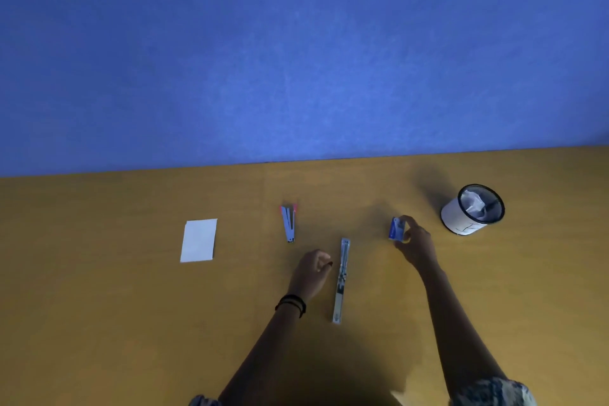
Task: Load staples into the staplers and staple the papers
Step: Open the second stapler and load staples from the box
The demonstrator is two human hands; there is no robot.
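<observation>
From the head camera, looking down, a mustard-coloured surface point(131, 306) runs up to a blue wall point(296, 43). The right hand point(416, 245) reaches forward and pinches a small blue box point(396, 228) between thumb and fingertips, holding it on or just above the surface; I cannot tell which. The left hand point(313, 269) hangs low just left of the long stapler point(341, 280), fingers curled in toward the thumb. Whether it pinches anything I cannot tell, as the fingertips are too blurred. Dark bands point(291, 304) circle that wrist. The long stapler lies swung fully open and flat, a thin silver strip running away from the person, between the two hands and touched by neither. A pink stapler point(289, 223) lies further back and to the left, its two arms splayed in a narrow V. Well to the left of that, a white stack of paper point(198, 240) lies flat on its own. Off to the right, past the box, stands a white cup point(473, 209) with a dark rim and crumpled white paper inside. Patterned sleeves point(494, 392) show at the bottom edge.
</observation>
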